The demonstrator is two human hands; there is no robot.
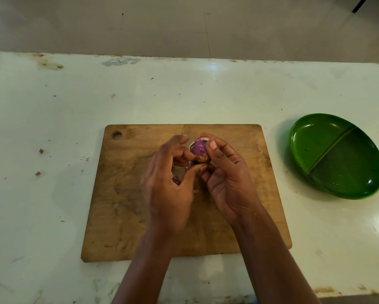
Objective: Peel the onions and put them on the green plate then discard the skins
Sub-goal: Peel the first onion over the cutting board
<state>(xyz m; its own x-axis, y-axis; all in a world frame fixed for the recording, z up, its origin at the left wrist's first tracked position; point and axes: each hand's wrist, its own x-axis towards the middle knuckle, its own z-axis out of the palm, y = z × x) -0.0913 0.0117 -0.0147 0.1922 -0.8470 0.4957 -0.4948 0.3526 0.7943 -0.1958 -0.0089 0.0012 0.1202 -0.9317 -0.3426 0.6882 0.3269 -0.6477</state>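
Onion [199, 150] sits at the centre of the frame, above the board [122, 205], and we hold it in both hands. Our right hand [225, 176] cups it, with thumb and fingers closed around its right side. The thumb and forefinger of our left hand [168, 185] pinch the dry brown skin [200, 159] at its lower end. Something purple [175, 179] shows under the left palm; we cannot tell if it is a second onion or a peel.

We think the skin may tear into small bits if we pull too fast. The smooth onion may also slip from the light grip and roll off the board.

The plate [315, 139], at the right of the frame, is empty and well apart from the board. The pale table [52, 128] is stained and carries small scraps, and beyond its far edge, at the top of the frame, is a bare floor.
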